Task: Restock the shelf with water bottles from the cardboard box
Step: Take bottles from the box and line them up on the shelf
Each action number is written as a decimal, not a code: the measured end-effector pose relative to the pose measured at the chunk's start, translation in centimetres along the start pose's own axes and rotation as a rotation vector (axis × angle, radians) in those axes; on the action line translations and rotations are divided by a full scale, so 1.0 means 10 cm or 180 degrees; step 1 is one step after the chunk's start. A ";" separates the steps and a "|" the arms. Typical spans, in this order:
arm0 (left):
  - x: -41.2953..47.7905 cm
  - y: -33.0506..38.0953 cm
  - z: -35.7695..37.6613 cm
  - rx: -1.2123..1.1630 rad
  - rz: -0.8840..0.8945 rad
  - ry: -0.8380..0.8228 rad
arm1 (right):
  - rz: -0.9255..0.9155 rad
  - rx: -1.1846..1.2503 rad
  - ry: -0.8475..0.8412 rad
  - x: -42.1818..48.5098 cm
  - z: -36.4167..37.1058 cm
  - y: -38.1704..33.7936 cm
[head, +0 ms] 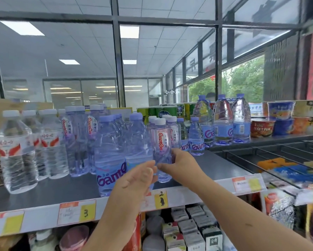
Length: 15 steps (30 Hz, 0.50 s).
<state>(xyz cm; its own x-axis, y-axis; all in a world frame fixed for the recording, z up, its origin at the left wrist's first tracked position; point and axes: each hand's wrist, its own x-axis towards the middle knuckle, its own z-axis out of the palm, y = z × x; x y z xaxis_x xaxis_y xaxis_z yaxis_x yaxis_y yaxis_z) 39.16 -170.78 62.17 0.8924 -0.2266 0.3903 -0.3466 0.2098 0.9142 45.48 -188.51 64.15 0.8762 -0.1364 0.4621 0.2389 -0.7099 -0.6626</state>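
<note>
- The top shelf (215, 165) carries rows of water bottles, each row running front to back.
- Far left stands a row of wide bottles (16, 151); right of it, tall slim bottles (76, 140).
- Mid-shelf, 2 large Ganten bottles (110, 156) stand at the front edge.
- Just right of them stands a small slim bottle (162, 151), with both hands (the left hand (134, 180), the right hand (181, 165)) at its base.
- Further right and back: 3 jugs (222, 120), then noodle cups (282, 118), stacked.
- Price tags (76, 211) line the shelf's front edge; cartons (192, 230) sit on the shelf below.

Shop: price-tagged shelf (43, 217), stocked bottles (16, 153)
</note>
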 end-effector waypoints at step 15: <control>0.02 -0.04 0.04 -0.0093 -0.0108 -0.0110 | 0.0092 -0.0375 0.0163 0.06 0.10 -0.06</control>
<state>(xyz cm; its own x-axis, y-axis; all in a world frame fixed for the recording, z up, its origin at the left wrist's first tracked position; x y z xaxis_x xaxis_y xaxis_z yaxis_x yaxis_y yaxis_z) 39.37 -171.26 61.89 0.8928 -0.2666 0.3631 -0.3072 0.2292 0.9236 46.26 -187.46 64.26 0.8588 -0.1909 0.4754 0.1604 -0.7811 -0.6035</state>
